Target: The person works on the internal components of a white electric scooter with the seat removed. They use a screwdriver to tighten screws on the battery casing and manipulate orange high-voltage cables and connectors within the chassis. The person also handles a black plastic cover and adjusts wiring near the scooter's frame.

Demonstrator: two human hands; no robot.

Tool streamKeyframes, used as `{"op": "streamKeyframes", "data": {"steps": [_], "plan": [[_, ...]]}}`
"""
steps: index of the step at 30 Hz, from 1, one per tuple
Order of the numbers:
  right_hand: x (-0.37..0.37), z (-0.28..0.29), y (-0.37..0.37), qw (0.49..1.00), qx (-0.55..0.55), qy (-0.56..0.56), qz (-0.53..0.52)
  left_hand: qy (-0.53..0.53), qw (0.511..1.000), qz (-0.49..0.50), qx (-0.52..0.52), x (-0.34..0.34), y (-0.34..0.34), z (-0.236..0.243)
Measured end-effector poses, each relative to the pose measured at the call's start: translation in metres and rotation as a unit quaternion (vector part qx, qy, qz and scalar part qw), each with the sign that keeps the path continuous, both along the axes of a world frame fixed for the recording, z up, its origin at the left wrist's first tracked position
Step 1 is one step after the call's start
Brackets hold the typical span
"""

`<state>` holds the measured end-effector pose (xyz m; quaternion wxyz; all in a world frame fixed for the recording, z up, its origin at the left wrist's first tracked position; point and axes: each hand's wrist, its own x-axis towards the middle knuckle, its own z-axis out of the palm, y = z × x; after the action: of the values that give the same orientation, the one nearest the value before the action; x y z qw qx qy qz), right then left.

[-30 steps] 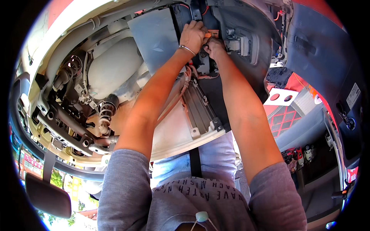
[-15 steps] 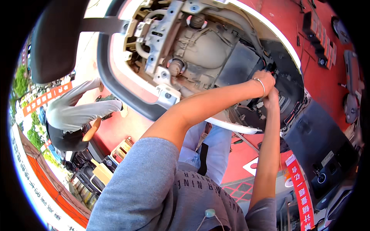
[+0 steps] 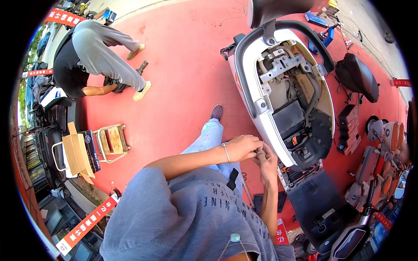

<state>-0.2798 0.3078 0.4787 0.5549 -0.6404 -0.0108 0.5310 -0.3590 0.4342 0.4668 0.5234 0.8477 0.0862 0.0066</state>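
My left hand [image 3: 242, 148], with a bracelet at the wrist, and my right hand [image 3: 267, 165] meet in front of my body. Both sets of fingers are pinched together around something small and dark, too hidden to name. Just to their right stands a white electric scooter [image 3: 257, 114] with its seat area uncovered. Inside its body show a metal bracket [image 3: 278, 69], a flat black box [image 3: 288, 118] and a dark compartment with an orange piece [image 3: 294, 141]. Neither hand touches the scooter.
At left a person in grey trousers [image 3: 98, 45] bends over. Below them are a wooden stool [image 3: 115, 140] and an open cardboard box [image 3: 76, 152]. Beyond the scooter lie a black seat [image 3: 358, 77] and stacked dark boxes [image 3: 347, 130]. The scooter's dark floorboard [image 3: 320, 204] is near my right.
Both hands have come out of the scooter's open body and back toward me, together. My view has swung left and back, so the scooter now appears farther right and smaller.
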Motion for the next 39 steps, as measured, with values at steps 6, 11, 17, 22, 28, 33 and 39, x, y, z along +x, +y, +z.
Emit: {"op": "streamKeyframes", "data": {"steps": [6,11,17,22,28,33,39], "plan": [[-0.023,0.039,0.123,0.978,0.093,-0.050,0.179,0.076,0.974,0.145,-0.158,-0.078,0.113,0.051],[0.009,0.082,0.254,0.955,0.125,-0.269,-0.012,0.015,0.875,0.337,-0.347,-0.156,0.241,0.056],[0.110,0.149,0.349,0.695,0.022,-0.657,-0.292,-0.011,0.790,0.432,-0.435,-0.186,0.385,0.076],[0.205,0.142,0.381,0.705,-0.150,-0.661,-0.209,0.003,0.792,0.376,-0.480,-0.109,0.490,0.073],[0.225,0.149,0.392,0.781,-0.150,-0.581,-0.173,0.008,0.809,0.348,-0.473,0.024,0.599,0.066],[0.230,0.164,0.405,0.772,-0.218,-0.566,-0.189,0.143,0.850,0.270,-0.429,0.167,0.669,0.069],[0.249,0.168,0.410,0.790,-0.293,-0.501,-0.198,0.245,0.900,0.080,-0.351,0.380,0.698,0.079]]}}
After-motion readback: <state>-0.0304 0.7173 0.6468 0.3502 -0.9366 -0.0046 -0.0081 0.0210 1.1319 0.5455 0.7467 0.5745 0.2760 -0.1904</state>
